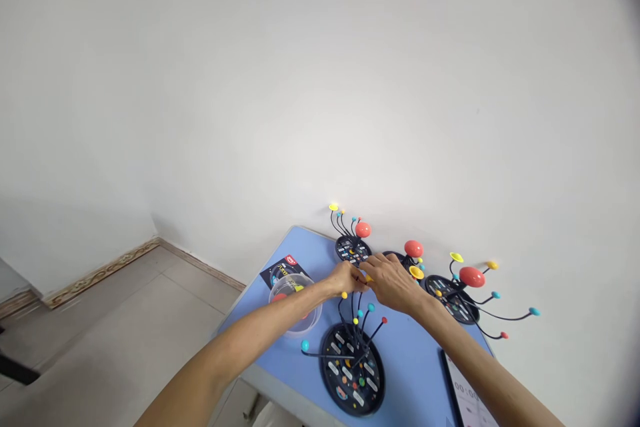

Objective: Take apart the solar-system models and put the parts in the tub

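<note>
My left hand [344, 278] and my right hand [389, 281] meet above the blue table [410, 373], fingers pinched together on a small yellow piece [369, 277]. Just below them stands a solar-system model [353, 373] on a round black base, with black stalks carrying small coloured balls. Both hands hover over its stalks. What else the fingers hold is hidden.
Three more such models stand against the white wall: one at the back [353, 245], one behind my right hand [414, 258], one at the right [463, 293]. A clear plastic tub [296, 303] and a printed black card [283, 268] lie left. A phone [467, 397] lies near the front right edge.
</note>
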A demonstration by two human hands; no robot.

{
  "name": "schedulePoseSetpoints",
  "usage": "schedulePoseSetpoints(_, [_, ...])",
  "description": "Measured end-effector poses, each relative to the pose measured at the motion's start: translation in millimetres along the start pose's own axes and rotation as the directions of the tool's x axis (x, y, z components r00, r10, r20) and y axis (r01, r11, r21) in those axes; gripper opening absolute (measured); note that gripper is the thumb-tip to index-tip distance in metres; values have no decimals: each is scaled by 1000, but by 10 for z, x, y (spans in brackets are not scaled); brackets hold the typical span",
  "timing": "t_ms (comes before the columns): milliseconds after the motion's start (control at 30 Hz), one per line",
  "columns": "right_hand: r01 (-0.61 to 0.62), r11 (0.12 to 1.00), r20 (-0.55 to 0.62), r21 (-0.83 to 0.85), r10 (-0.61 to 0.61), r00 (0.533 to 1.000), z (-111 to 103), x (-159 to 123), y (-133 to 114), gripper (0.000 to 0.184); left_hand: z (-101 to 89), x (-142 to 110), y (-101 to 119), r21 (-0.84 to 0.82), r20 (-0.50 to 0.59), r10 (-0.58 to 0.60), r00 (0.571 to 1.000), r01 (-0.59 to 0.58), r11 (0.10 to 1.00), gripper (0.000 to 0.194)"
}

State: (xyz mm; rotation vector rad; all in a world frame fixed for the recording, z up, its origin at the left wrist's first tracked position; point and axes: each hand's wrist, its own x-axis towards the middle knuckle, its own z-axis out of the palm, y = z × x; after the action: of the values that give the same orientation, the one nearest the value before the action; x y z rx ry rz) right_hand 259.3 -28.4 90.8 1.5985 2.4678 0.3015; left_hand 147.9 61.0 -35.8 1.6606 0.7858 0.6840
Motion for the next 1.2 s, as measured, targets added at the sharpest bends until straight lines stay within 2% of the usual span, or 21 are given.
schedulePoseSetpoints(67, [-19, 999, 11, -29, 19, 1000, -8, 18, 2, 17, -9, -15, 3, 17, -12, -4, 1000, 4, 1000, 7])
schedulePoseSetpoints(200, [-36, 997, 99, -65, 42, 994, -53, 45, -6, 18, -13, -39, 43, 21, -28, 5, 1000, -4, 1000, 4])
schedulePoseSetpoints(267, [-27, 998, 106, -58, 33, 994, -80, 44, -18, 19, -9, -46, 68, 16, -31, 13, 999, -12, 1000, 4])
schedulePoseSetpoints(433, [29, 1000, 36, -10, -29, 999, -116, 25, -14, 27, 4, -48, 94, -5, -28, 7, 1000, -7, 1000, 16])
schedulePoseSetpoints(600, [-21, 999, -21, 48, 22, 1000, -165, 27, 30, 20, -41, -87, 140, -41, 24, -21, 999, 22, 999, 8])
schedulePoseSetpoints(700, [-65, 990, -75, 129, 75, 994, -260, 19, 2, 18, -131, -150, 233, -67, 60, -35, 998, 39, 997, 22])
schedulePoseSetpoints(800, [-66, 970, -127, 236, 98, 987, -397, 4, -92, 17, -313, -245, 349, -98, 59, -27, 998, 33, 995, 34])
schedulePoseSetpoints(933, [41, 919, -169, 393, 29, 985, -554, 43, -330, 18, -742, -462, 434, -124, -71, -9, 997, 0, 992, 23])
schedulePoseSetpoints(1067, [100, 924, -61, 369, -83, 995, -582, 208, -664, 16, -1213, -815, 383, -126, -277, -27, 960, -9, 992, 20])
schedulePoseSetpoints(1200, [110, 968, 75, 226, -130, 989, -474, 443, -962, 23, -1474, -1194, 253, -117, -399, -39, 916, -9, 993, 20])
